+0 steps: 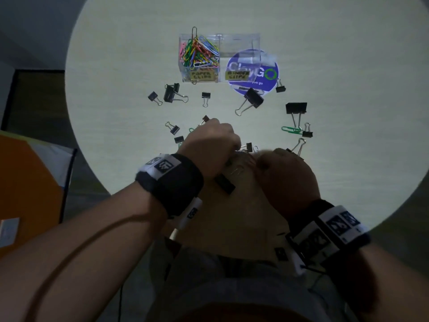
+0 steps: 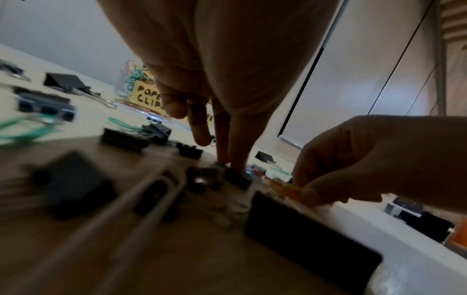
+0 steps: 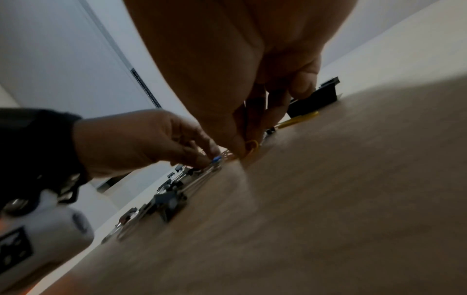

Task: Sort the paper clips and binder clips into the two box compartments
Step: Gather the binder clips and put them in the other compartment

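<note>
A clear two-compartment box (image 1: 219,37) stands at the far middle of the round table. Its left half, labelled paper clips (image 1: 200,54), is full of coloured clips; the right half, labelled binder clips (image 1: 239,48), looks empty. Both hands work over a brown board (image 1: 243,205) at the near edge. My left hand (image 1: 233,151) pinches a small blue paper clip (image 3: 216,159) on the board. My right hand (image 1: 258,160) pinches an orange paper clip (image 3: 251,145). Several black binder clips (image 1: 254,98) and a green paper clip (image 1: 290,129) lie scattered on the table.
A large black binder clip (image 1: 225,184) lies on the board under my left wrist. A round blue sticker (image 1: 267,73) sits beneath the box's right side. An orange folder (image 1: 27,182) lies off the table at the left. The table edge (image 1: 92,177) curves close to me.
</note>
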Available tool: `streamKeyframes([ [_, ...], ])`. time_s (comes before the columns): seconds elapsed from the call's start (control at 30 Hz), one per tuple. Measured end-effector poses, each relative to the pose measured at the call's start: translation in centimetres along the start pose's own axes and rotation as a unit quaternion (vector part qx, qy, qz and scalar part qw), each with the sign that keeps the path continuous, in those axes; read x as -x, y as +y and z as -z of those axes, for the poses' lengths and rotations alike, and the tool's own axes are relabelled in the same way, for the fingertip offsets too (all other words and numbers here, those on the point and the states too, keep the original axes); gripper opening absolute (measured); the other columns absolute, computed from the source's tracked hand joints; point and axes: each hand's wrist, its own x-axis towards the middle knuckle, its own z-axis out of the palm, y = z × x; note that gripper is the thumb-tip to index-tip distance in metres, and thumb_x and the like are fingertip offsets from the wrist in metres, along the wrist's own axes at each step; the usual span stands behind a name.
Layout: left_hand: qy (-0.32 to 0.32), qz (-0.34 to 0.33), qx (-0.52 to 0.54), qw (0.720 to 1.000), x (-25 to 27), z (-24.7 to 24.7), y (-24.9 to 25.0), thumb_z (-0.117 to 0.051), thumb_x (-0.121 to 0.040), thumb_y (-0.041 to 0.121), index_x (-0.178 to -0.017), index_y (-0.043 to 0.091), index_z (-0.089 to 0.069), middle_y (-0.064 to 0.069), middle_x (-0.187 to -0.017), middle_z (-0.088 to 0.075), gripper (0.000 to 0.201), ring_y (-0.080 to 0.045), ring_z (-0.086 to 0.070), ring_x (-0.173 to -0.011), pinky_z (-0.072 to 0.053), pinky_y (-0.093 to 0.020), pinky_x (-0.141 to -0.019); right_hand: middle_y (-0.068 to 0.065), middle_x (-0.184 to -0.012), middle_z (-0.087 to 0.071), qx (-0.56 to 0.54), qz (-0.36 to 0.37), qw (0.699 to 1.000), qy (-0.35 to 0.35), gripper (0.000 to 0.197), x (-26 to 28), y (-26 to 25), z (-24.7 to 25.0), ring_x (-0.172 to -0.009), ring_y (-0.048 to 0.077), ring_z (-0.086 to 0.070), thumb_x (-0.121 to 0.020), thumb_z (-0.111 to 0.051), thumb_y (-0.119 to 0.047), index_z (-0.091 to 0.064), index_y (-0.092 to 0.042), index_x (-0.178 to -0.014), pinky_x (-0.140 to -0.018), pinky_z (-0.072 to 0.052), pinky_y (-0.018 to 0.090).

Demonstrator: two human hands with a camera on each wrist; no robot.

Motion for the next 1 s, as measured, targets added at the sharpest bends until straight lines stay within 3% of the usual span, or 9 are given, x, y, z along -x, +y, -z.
streamKeyframes([
  [0.1, -0.001, 0.016, 0.031, 0.999, 0.4, -0.5, -1.4, -0.041, -0.080, 0.017, -0.085, 0.017, -0.071, -0.006, -0.082, -0.066, 0.031, -0.031, -0.053, -0.077, -0.050, -0.043, -0.065, 0.000, -0.081, -0.062, -0.013, -0.016, 0.999, -0.026, 0.027, -0.5, 0.7, 0.4, -0.078, 0.023, -0.059, -0.094, -0.053, -0.045, -0.072, -0.026, -0.090, -0.064, -0.044, 0.030],
  [0.2, 0.002, 0.032, 0.043, 0.999, 0.7, -0.6, -2.4, -0.048, -0.082, 0.017, -0.086, 0.015, -0.070, -0.007, -0.080, -0.067, 0.022, -0.032, -0.054, -0.078, -0.049, -0.045, -0.068, 0.000, -0.083, -0.061, -0.104, -0.038, 0.993, -0.042, 0.011, -0.9, 0.8, 0.9, -0.077, 0.018, -0.059, -0.087, -0.065, -0.032, -0.072, -0.024, -0.088, -0.067, -0.042, 0.027],
  [0.33, -0.014, 0.053, 0.085, 0.995, 0.8, 0.2, -2.4, -0.054, -0.078, 0.020, -0.086, 0.013, -0.073, -0.009, -0.076, -0.068, 0.022, -0.034, -0.055, -0.077, -0.044, -0.042, -0.078, -0.008, -0.076, -0.062, -0.195, -0.067, 0.978, -0.010, 0.005, -1.4, 1.0, 1.9, -0.068, -0.001, -0.056, -0.079, -0.073, -0.025, -0.070, -0.023, -0.076, -0.063, -0.036, 0.004],
  [0.47, -0.012, 0.071, 0.142, 0.987, 0.8, 0.4, -2.2, -0.052, -0.079, 0.022, -0.081, 0.013, -0.074, -0.008, -0.078, -0.068, 0.024, -0.030, -0.056, -0.079, -0.041, -0.036, -0.077, 0.003, -0.065, -0.070, -0.294, -0.114, 0.949, -0.001, 0.005, -2.7, 1.6, 4.1, -0.054, 0.008, -0.056, -0.076, -0.070, -0.010, -0.071, -0.013, -0.073, -0.059, -0.047, 0.026],
  [0.53, 0.014, 0.104, 0.192, 0.976, 0.8, 0.6, -2.3, -0.056, -0.084, 0.028, -0.074, 0.017, -0.071, -0.003, -0.076, -0.066, 0.021, -0.022, -0.055, -0.078, -0.038, -0.032, -0.072, 0.007, -0.064, -0.070, -0.333, -0.158, 0.930, 0.006, 0.010, -3.9, 2.6, 5.3, -0.051, 0.010, -0.057, -0.074, -0.064, -0.004, -0.070, -0.012, -0.073, -0.054, -0.047, 0.027],
  [0.6, 0.038, 0.131, 0.228, 0.964, 0.8, 0.9, -2.5, -0.064, -0.084, 0.028, -0.069, 0.018, -0.068, 0.003, -0.073, -0.063, 0.019, -0.015, -0.053, -0.074, -0.037, -0.030, -0.068, -0.001, -0.065, -0.069, -0.254, -0.160, 0.953, 0.034, 0.012, -5.2, 3.9, 6.1, -0.054, 0.006, -0.062, -0.076, -0.064, -0.008, -0.070, -0.017, -0.080, -0.059, -0.049, 0.023],
  [0.67, 0.037, 0.132, 0.222, 0.965, 0.9, 1.1, -2.4, -0.068, -0.083, 0.030, -0.069, 0.018, -0.069, 0.004, -0.071, -0.063, 0.018, -0.014, -0.054, -0.072, -0.040, -0.030, -0.066, -0.001, -0.071, -0.071, -0.168, -0.132, 0.977, 0.027, 0.016, -6.2, 4.8, 6.4, -0.066, 0.015, -0.066, -0.080, -0.063, -0.013, -0.071, -0.023, -0.088, -0.067, -0.049, 0.025],
  [0.8, 0.053, 0.151, 0.148, 0.976, 1.3, 0.0, -2.4, -0.067, -0.080, 0.028, -0.070, 0.016, -0.069, -0.003, -0.068, -0.067, 0.015, -0.024, -0.058, -0.068, -0.048, -0.034, -0.063, -0.002, -0.084, -0.073, -0.031, -0.092, 0.994, -0.046, 0.016, -7.1, 5.7, 5.5, -0.090, 0.023, -0.064, -0.078, -0.068, -0.019, -0.075, -0.025, -0.092, -0.078, -0.051, 0.031],
  [1.0, 0.019, 0.156, 0.017, 0.987, 1.3, -1.1, -2.2, -0.068, -0.078, 0.023, -0.076, 0.018, -0.075, -0.006, -0.071, -0.067, 0.008, -0.031, -0.058, -0.073, -0.054, -0.039, -0.064, 0.003, -0.092, -0.071, 0.039, -0.077, 0.995, -0.052, 0.016, -7.7, 6.0, 5.0, -0.093, 0.029, -0.061, -0.079, -0.072, -0.021, -0.073, -0.024, -0.094, -0.073, -0.046, 0.031],
])
